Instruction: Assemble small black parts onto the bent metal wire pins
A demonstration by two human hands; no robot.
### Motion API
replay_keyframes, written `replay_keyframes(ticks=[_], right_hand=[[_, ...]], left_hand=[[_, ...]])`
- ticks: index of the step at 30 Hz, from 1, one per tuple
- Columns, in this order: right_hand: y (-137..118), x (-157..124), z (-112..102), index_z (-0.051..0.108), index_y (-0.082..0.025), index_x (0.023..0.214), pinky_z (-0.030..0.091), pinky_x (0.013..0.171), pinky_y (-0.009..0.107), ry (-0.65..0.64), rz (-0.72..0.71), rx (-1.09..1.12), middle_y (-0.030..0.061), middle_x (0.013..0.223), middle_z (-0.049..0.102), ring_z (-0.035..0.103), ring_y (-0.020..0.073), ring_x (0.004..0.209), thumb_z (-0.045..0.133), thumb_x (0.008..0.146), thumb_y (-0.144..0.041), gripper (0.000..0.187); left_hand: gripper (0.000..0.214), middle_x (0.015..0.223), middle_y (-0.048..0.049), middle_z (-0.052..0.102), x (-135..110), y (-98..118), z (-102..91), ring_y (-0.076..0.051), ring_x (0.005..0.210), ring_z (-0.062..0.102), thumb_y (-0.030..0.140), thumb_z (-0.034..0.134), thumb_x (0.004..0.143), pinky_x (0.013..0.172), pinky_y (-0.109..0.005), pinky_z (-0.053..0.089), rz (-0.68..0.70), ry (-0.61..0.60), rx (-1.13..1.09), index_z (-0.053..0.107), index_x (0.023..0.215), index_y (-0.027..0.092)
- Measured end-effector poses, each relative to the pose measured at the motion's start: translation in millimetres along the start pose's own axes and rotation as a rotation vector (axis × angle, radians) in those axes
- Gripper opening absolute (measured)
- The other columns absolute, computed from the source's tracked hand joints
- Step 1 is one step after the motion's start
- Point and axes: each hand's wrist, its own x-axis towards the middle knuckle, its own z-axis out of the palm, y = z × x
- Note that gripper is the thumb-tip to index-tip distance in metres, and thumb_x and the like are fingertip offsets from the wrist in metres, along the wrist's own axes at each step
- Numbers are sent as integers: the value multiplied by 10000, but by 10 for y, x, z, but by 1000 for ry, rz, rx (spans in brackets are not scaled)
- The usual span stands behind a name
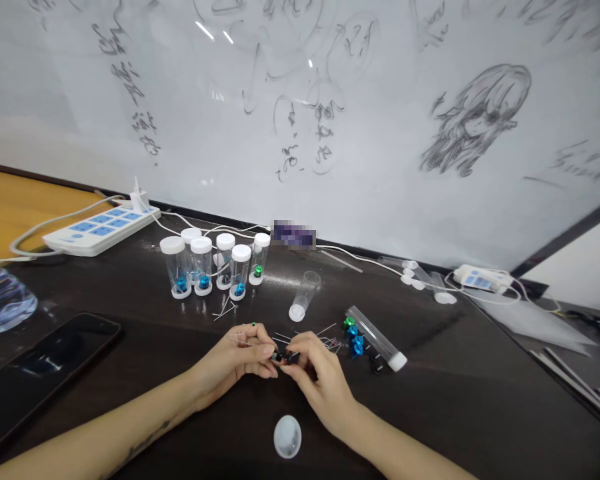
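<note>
My left hand [247,353] and my right hand [320,373] meet above the dark table. Between their fingertips is a small black part [279,357]; its exact kind is too small to tell. The left thumb and forefinger pinch one end, and the right fingers close on the other. Thin white sticks [325,340] lie just behind the hands, partly hidden by them. A tiny green spot shows at a left finger. Small blue and green metallic pieces [357,343] lie right of my right hand, with black bits below them. In front of my hands rests a round whitish cap [287,437].
Several transparent tubes with white caps [201,267] stand at back left, holding blue or green pieces. A capped tube [377,339] lies at right; another tube [306,293] is behind my hands. A phone [40,367], bottle [3,300] and power strip [103,230] are at left.
</note>
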Motion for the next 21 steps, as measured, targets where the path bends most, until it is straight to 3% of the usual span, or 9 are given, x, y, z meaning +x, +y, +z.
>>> replay_keyframes(ticks=[3,9,16,21], right_hand=[[8,-11,1,539,-208,1012,426,562,256,10,-17,-1,52,970,567,497,114,589,521,936,-255,92],[-24,3,-33,534,-195,823,405,590,256,-59,40,-57,-10,716,514,494,132,607,504,951,-290,162],[5,-14,-1,538,-212,1024,422,579,257,-9,-24,-23,56,996,569,498,116,601,519,940,-246,92],[-15,-2,-30,534,-196,887,383,574,253,-61,29,-38,-4,766,534,491,124,593,537,936,-299,115]], left_hand=[[152,726,-62,719,-2,0,0,-131,630,698,214,738,765,593,-176,551,-5,3,4,617,771,122],[136,643,-30,697,-10,-7,7,-142,614,701,196,734,764,577,-186,556,-22,-26,17,614,764,132],[134,718,-63,718,5,-10,-9,-134,625,698,194,725,775,588,-183,555,-3,-11,7,612,766,122],[125,646,-38,707,0,-1,12,-141,616,703,181,723,775,581,-187,558,-13,-37,15,611,764,127]])
